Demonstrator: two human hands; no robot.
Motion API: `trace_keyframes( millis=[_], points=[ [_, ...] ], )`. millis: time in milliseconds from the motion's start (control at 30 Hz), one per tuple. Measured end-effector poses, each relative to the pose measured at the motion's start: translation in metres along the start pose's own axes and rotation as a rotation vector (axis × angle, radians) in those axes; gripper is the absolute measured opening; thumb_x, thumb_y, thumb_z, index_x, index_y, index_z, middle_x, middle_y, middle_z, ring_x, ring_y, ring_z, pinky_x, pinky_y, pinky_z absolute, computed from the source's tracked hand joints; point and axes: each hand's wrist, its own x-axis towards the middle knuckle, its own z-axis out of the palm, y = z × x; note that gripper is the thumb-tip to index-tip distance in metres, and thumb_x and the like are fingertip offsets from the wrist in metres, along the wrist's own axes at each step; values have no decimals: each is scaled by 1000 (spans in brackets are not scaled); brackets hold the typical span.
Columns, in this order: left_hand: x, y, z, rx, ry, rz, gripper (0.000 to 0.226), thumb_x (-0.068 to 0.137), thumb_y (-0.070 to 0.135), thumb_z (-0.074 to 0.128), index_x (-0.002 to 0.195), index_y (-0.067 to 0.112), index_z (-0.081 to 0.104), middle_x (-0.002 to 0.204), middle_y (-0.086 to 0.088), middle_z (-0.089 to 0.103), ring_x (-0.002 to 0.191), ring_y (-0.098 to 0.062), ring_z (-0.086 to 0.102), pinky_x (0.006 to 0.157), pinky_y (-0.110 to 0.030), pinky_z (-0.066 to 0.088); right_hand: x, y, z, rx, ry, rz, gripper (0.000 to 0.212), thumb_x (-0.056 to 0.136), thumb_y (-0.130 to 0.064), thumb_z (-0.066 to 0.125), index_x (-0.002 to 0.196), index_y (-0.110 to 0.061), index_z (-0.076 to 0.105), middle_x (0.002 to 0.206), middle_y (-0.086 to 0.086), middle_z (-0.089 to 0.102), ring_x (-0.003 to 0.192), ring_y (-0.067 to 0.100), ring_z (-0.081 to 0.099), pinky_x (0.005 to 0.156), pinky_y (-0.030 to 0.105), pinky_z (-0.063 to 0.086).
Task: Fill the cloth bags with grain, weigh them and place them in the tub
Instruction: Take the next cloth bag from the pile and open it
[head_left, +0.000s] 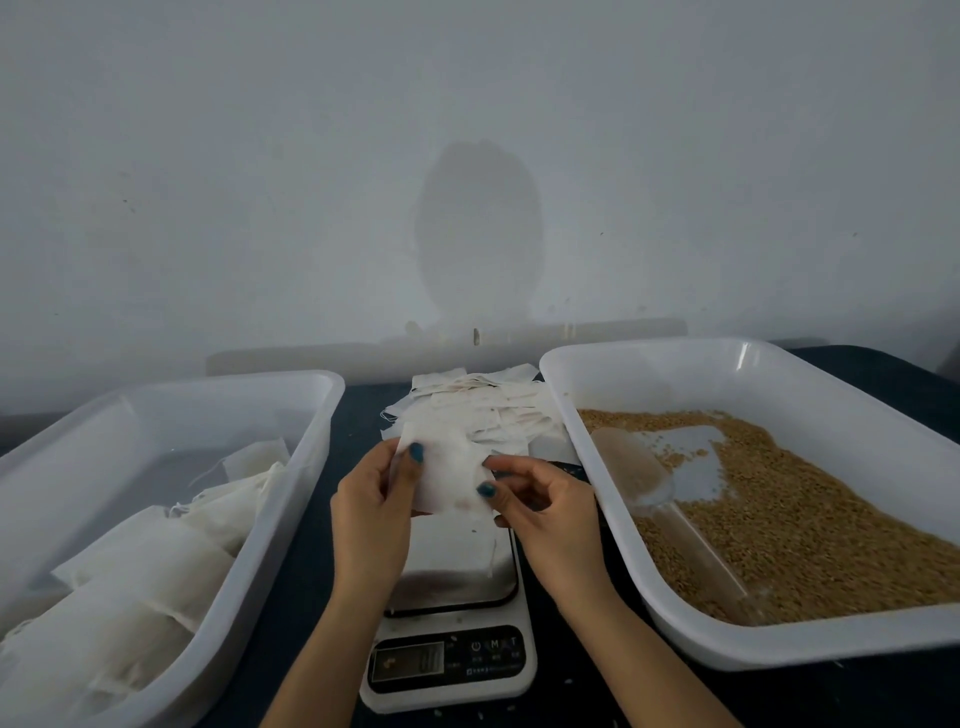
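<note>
I hold an empty cloth bag (447, 478) over the scale (452, 649); my left hand (371, 499) and right hand (540, 499) pinch its two sides. Behind lies a pile of bags (488, 410). The left tub (291, 493) holds filled bags (156, 566); a scoop (639, 478) lies on the grain (805, 509) at right.

A scale (449, 660) is sitting near and central, with a cloth bag (447, 473) above it and empty bags (483, 410) lying behind it. Filled bags (156, 566) are lying in the left tub (171, 387), grain (831, 519) and a scoop (634, 467) in the right tub (753, 649).
</note>
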Motion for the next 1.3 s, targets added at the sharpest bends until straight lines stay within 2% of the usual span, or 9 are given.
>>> trace_keyframes(
  millis=[100,200,367,500,600,800,967,1100,1300],
  points=[
    [-1,-1,0,52,-19,4,16,99,20,55,105,22,69,81,5,69,76,-12,65,69,-31,57,0,-2,2,16,-36,1,19,76,-37,75,92,-28,75,86,-6,74,77,11,70,61,22,57],
    [-3,0,1,116,-13,29,17,100,21,55,110,19,69,81,9,67,72,0,60,64,-19,48,0,0,3,47,-49,20,13,81,-32,73,89,-23,72,84,-7,73,78,8,69,62,21,56],
    [-5,7,-1,81,55,53,15,100,20,54,107,21,68,73,10,64,67,3,58,55,-7,44,3,3,1,48,-17,1,17,84,-18,75,86,-8,61,74,-7,64,68,4,62,63,20,52],
    [-7,13,0,108,72,-2,18,96,25,61,114,29,57,97,14,65,82,7,59,64,-8,47,2,2,3,78,30,16,29,76,-20,79,86,-10,54,79,3,63,70,9,62,67,23,54],
    [-10,19,-2,267,121,274,35,86,30,70,117,30,53,115,14,52,101,-1,52,83,-13,43,3,1,3,90,59,-6,31,77,-15,80,79,-10,50,76,5,60,69,11,60,67,23,52],
    [-17,21,3,366,-109,425,9,83,29,74,90,29,69,88,21,63,82,-7,58,67,-9,41,0,-2,2,-64,41,-116,35,81,-1,77,65,-18,50,68,8,59,67,21,59,68,38,54],
    [-15,22,2,204,-114,276,9,82,30,72,83,39,68,84,22,67,79,-9,62,63,-14,47,-2,-4,3,-179,45,-198,36,79,-6,80,63,-18,50,68,6,60,67,19,61,69,40,56],
    [-13,21,0,139,-175,130,11,79,43,71,89,37,68,86,23,69,80,-5,65,66,-13,49,-4,-6,3,-335,62,-387,46,76,0,81,64,-24,43,67,-7,54,63,7,56,61,21,50],
    [-12,23,-1,78,-284,57,7,84,25,74,83,32,75,77,15,74,76,-2,68,66,-8,47,-6,-7,2,-505,3,-582,46,75,4,79,63,-21,43,72,-12,45,61,3,43,58,14,41]
  ],
)
